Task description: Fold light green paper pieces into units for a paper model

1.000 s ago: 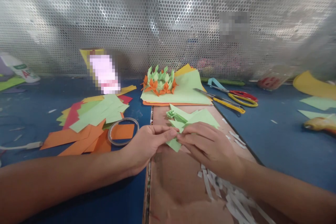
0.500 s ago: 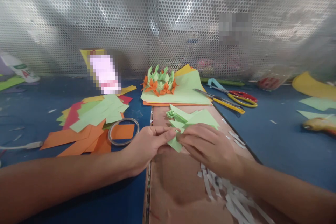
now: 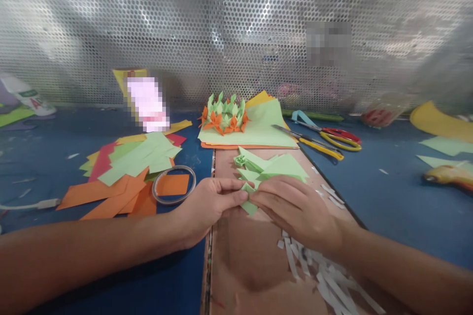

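Between both hands is a small folded piece of light green paper (image 3: 250,204), its pointed tip showing above the fingertips. My left hand (image 3: 211,203) pinches its left side between thumb and index finger. From the right, my right hand (image 3: 295,206) grips the other side with fingers bent together. Just behind them lie green paper pieces (image 3: 284,165) with a small curled green bit (image 3: 240,160) at their left. Farther back, a ring of folded green and orange paper (image 3: 224,115) rests on a stack of coloured sheets (image 3: 268,120).
Left are orange strips (image 3: 107,197), green offcuts (image 3: 142,157) and a tape roll (image 3: 174,202). Scissors (image 3: 332,138) and a yellow-handled cutter (image 3: 318,147) lie right. White paper scraps (image 3: 332,280) lie at the front right of the brown board (image 3: 240,266). A perforated metal wall (image 3: 236,24) stands behind.
My left thumb has shifted down a little, and the folded green paper's pointed tip now shows between the fingertips. Both hands stay in nearly the same place.
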{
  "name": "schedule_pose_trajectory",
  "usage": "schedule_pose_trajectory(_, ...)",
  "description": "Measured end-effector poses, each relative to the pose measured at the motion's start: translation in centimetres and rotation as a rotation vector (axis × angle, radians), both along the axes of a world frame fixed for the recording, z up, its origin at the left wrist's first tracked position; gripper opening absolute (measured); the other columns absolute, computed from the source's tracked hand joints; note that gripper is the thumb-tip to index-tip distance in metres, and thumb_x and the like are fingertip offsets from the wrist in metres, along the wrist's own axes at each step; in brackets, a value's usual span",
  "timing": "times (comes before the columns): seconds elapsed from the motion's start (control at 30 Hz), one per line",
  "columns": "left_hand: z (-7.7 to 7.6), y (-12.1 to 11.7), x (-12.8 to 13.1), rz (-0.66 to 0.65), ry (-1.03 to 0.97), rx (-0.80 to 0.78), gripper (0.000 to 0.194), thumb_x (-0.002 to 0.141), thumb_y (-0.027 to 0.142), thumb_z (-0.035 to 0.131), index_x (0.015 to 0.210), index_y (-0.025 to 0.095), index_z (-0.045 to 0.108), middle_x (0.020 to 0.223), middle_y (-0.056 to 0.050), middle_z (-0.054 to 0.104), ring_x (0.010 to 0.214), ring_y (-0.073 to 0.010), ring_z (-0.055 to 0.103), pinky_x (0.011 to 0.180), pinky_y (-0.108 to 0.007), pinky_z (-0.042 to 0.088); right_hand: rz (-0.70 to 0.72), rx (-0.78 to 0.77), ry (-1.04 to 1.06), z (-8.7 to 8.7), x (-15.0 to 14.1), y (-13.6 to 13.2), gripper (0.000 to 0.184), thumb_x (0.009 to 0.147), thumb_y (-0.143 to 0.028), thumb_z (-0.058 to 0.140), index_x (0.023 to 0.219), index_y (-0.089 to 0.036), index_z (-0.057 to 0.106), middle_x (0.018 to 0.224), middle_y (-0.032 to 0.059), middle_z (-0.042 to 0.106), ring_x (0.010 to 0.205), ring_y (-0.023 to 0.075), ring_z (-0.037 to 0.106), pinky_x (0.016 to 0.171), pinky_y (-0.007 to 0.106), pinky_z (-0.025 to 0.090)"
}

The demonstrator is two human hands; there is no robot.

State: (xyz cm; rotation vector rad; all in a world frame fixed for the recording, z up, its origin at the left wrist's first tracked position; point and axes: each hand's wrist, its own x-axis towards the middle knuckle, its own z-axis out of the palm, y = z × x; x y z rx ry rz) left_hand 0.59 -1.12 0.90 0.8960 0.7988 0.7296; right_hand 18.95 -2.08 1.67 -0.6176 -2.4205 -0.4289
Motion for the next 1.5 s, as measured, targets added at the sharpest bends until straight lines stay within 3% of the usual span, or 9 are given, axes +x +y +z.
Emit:
schedule_pose_trajectory(0.13, 0.0, 0.0, 0.0, 0.007, 0.002, -0.017, 0.021, 0.069, 0.023, 0.07, 0.087, 0.012, 0.07, 0.082, -0.007, 0.071, 0.08, -0.0159, 0.064, 0.083, -0.032, 0.048, 0.025, -0.054, 0.018, -0.1, 0.0, 0.1, 0.028, 0.092, -0.012, 0.034, 0.085, -0.015, 0.061, 0.073, 0.0053, 0.063, 0.07, 0.0137, 0.057, 0.069, 0.026, 0.049)
schedule_pose_trajectory(0.23, 0.1, 0.0, 0.0, 0.036, 0.047, 0.006, 0.017, 0.07, 0.026, 0.07, 0.082, 0.014, 0.071, 0.076, -0.004, 0.07, 0.072, -0.0126, 0.062, 0.076, -0.028, 0.048, 0.019, -0.167, 0.132, -0.6, 0.1, 0.2, 0.016, 0.088, -0.014, 0.045, 0.085, -0.018, 0.06, 0.079, 0.0049, 0.062, 0.074, 0.0145, 0.056, 0.069, 0.027, 0.048)
schedule_pose_trajectory(0.33, 0.4, 0.1, 0.0, 0.058, 0.118, 0.109, 0.015, 0.071, 0.028, 0.068, 0.079, 0.016, 0.071, 0.077, -0.002, 0.069, 0.07, -0.011, 0.06, 0.071, -0.023, 0.047, -0.018, -0.461, 0.397, -1.1, -0.1, 0.2, 0.006, 0.085, -0.019, 0.052, 0.089, -0.02, 0.055, 0.084, 0.0039, 0.059, 0.077, 0.0146, 0.056, 0.069, 0.027, 0.047)
schedule_pose_trajectory(0.47, 0.5, 0.3, -0.2, 0.063, 0.196, 0.294, 0.015, 0.075, 0.028, 0.064, 0.084, 0.019, 0.071, 0.084, 0.0, 0.071, 0.077, -0.0111, 0.06, 0.074, -0.021, 0.045, -0.114, -0.95, 0.648, -1.3, -0.3, 0.2, 0.015, 0.089, -0.035, 0.045, 0.088, -0.02, 0.05, 0.077, 0.0005, 0.052, 0.069, 0.0124, 0.051, 0.061, 0.024, 0.043)
schedule_pose_trajectory(0.57, 0.3, 0.4, -0.4, 0.051, 0.224, 0.358, 0.016, 0.077, 0.027, 0.062, 0.088, 0.021, 0.071, 0.085, 0.0, 0.071, 0.08, -0.0122, 0.06, 0.075, -0.021, 0.045, -0.156, -1.152, 0.698, -1.3, -0.5, 0.2, 0.026, 0.088, -0.042, 0.044, 0.078, -0.019, 0.05, 0.066, -0.0027, 0.045, 0.06, 0.0102, 0.042, 0.055, 0.023, 0.036)
schedule_pose_trajectory(0.67, 0.3, 0.5, -0.6, 0.026, 0.254, 0.404, 0.02, 0.078, 0.028, 0.061, 0.093, 0.021, 0.07, 0.088, -0.001, 0.072, 0.082, -0.0137, 0.061, 0.076, -0.022, 0.046, -0.127, -1.254, 0.76, -1.5, -0.7, 0.3, 0.025, 0.084, -0.043, 0.051, 0.077, -0.019, 0.05, 0.065, -0.0035, 0.044, 0.057, 0.0093, 0.039, 0.051, 0.022, 0.032)
schedule_pose_trajectory(0.8, 0.5, 0.4, -0.6, 0.01, 0.287, 0.389, 0.021, 0.078, 0.027, 0.06, 0.095, 0.019, 0.07, 0.09, -0.002, 0.072, 0.083, -0.0149, 0.062, 0.077, -0.024, 0.046, -0.095, -1.259, 0.769, -1.7, -0.8, 0.3, 0.021, 0.083, -0.039, 0.054, 0.077, -0.019, 0.05, 0.062, -0.0048, 0.043, 0.053, 0.0082, 0.037, 0.048, 0.021, 0.03)
schedule_pose_trajectory(1.07, -0.1, 0.6, -0.4, 0.0, 0.297, 0.367, 0.023, 0.077, 0.029, 0.061, 0.097, 0.02, 0.07, 0.097, -0.002, 0.071, 0.089, -0.0165, 0.061, 0.08, -0.025, 0.045, -0.18, -1.0, 0.631, -1.6, -0.7, 0.5, 0.014, 0.08, -0.028, 0.055, 0.07, -0.019, 0.052, 0.066, -0.0007, 0.055, 0.061, 0.0116, 0.049, 0.055, 0.024, 0.04)
schedule_pose_trajectory(1.5, -0.6, 0.5, -0.6, -0.026, 0.322, 0.439, 0.033, 0.076, 0.033, 0.062, 0.107, 0.023, 0.065, 0.1, -0.002, 0.071, 0.096, -0.0201, 0.061, 0.085, -0.028, 0.045, -0.242, -0.919, 0.578, -2.2, -1.0, 0.4, 0.014, 0.081, -0.026, 0.052, 0.069, -0.02, 0.047, 0.067, -0.0002, 0.055, 0.062, 0.0132, 0.051, 0.055, 0.026, 0.041)
